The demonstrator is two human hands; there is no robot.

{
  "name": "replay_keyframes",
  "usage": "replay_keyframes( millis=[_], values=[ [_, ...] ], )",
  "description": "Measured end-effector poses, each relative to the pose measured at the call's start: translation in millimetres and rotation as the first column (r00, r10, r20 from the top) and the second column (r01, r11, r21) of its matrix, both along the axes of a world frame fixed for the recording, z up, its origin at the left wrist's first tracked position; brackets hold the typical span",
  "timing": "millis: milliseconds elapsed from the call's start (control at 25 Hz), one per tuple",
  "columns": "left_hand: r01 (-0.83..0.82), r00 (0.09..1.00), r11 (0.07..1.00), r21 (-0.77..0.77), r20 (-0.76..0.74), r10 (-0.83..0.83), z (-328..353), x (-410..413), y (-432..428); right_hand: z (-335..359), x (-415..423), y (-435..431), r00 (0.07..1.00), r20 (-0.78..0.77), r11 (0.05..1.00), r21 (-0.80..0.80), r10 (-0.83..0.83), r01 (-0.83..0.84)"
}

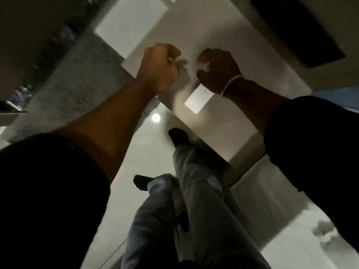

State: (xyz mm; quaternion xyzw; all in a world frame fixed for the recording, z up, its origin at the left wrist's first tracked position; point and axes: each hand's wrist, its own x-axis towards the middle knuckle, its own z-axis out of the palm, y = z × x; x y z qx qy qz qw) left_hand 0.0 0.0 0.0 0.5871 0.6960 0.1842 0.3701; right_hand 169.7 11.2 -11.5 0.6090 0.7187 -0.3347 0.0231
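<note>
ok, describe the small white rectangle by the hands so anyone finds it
Find the pale surface under the hands. The right hand wears a chain bracelet; just below that wrist is the small white rectangle, the only bright, straight-edged patch.

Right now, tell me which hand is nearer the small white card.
Right. The right hand is just above the white card in the picture, wrist beside its corner; the left hand is farther off, up and to its left.

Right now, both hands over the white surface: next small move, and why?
My guess: hold the left hand and right hand steady for a beat over the white surface. Both are curled, side by side and apart. Blur hides whether either pinches anything, so a clear look should come first.
</note>
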Motion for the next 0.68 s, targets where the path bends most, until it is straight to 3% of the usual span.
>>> replay_keyframes(
  millis=[40, 120, 240, 320, 480, 600, 680],
  values=[
    [0.023, 0.999, 0.998, -0.06, 0.026, -0.022, -17.3, 10.0, 2.9, -15.0, 8.2, -5.6, 0.996, 0.07, 0.999, -0.003, -0.048, 0.048],
    [0.083, 0.996, 0.98, -0.181, 0.034, -0.078, -49.7, 34.2, 5.6, -45.7, 25.9, -16.5, 0.949, 0.069, 0.95, -0.037, -0.307, 0.31],
    [0.207, 0.976, 0.949, -0.236, -0.015, -0.217, -81.3, 62.6, 3.5, -74.6, 37.9, -37.9, 0.732, -0.006, 0.722, -0.17, -0.681, 0.671],
    [0.24, 0.966, 0.946, -0.217, -0.041, -0.255, -90.5, 75.6, 5.6, -83.8, 32.5, -40.2, 0.619, -0.071, 0.617, -0.223, -0.783, 0.755],
    [0.081, 0.995, 0.94, -0.331, -0.025, -0.094, -99.7, 88.3, 11.4, -88.9, 14.7, -42.4, 0.414, -0.149, 0.439, -0.365, -0.898, 0.821],
    [-0.094, 0.993, 0.874, -0.477, 0.013, 0.114, -94.5, 72.5, 14.7, -80.7, 5.2, -39.4, 0.519, -0.133, 0.531, -0.341, -0.844, 0.776],
    [-0.209, 0.944, 0.795, -0.57, 0.094, 0.315, -84.0, 53.0, 10.3, -67.8, -2.6, -37.6, 0.58, -0.179, 0.602, -0.354, -0.795, 0.715]
  ],
)
